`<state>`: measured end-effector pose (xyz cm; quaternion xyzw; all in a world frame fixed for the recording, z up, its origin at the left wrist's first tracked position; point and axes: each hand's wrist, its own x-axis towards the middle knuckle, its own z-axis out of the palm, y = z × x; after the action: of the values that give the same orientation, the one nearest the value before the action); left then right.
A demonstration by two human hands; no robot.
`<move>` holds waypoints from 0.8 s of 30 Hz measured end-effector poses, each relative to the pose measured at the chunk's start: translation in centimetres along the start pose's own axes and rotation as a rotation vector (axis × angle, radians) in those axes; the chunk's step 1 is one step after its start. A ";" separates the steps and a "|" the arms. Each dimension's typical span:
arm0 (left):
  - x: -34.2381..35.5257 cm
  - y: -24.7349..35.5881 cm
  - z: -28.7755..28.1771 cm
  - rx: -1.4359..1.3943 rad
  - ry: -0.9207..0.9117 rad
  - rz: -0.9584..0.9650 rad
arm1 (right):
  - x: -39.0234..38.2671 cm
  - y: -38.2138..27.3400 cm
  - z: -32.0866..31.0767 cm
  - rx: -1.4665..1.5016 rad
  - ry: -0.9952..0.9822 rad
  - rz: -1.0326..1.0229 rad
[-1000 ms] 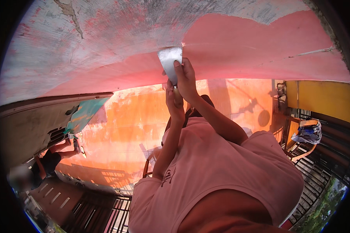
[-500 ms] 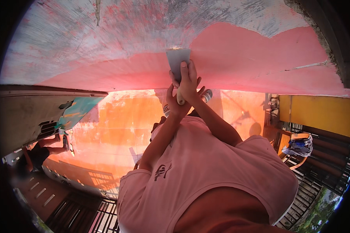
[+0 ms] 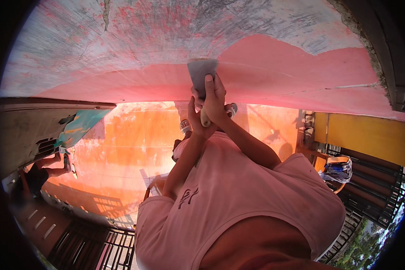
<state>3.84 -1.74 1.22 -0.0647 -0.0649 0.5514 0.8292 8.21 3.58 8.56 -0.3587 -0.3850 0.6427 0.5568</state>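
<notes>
Your scraper (image 3: 201,74), a flat grey metal blade on a pale handle, sits with its top edge pressed against the ceiling (image 3: 166,40), right where the smooth pink paint (image 3: 301,76) gives way to the scraped, streaky grey-and-red patch above it. The blade stands roughly upright in the view, wider at the ceiling end and narrowing toward your hands.

Your right hand (image 3: 216,101) has its grip wrapped tight around the handle, with the forefinger laid straight up the back of the blade. Your left hand (image 3: 197,120) is just below and beside it, its grip closed over the lower end of the handle and touching the right hand, thumb pointing up along it. Both forearms rise together from your pink shirt (image 3: 229,198).

Below the ceiling line, an orange wall (image 3: 135,139) runs across the middle. To the left, a worn slab with a teal patch (image 3: 83,126) juts in, and another person (image 3: 45,168) crouches beneath it, well apart from you. On the right stand a yellow wall (image 3: 369,135) and a dark metal railing (image 3: 373,189), with a wooden chair (image 3: 337,168) near them.
</notes>
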 end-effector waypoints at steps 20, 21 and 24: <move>0.2 0.2 2.3 0.026 0.045 -0.016 | 0.2 -0.1 0.1 0.034 0.017 -0.010; 0.5 0.4 2.5 0.099 0.080 -0.006 | 0.2 -0.5 0.1 0.039 -0.004 -0.018; 1.0 0.0 5.2 0.175 0.113 -0.026 | 0.3 -1.3 0.9 0.211 0.043 -0.064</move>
<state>3.33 -0.66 6.35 -0.0224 0.0294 0.5397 0.8410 7.90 3.88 10.12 -0.2995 -0.3144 0.6536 0.6198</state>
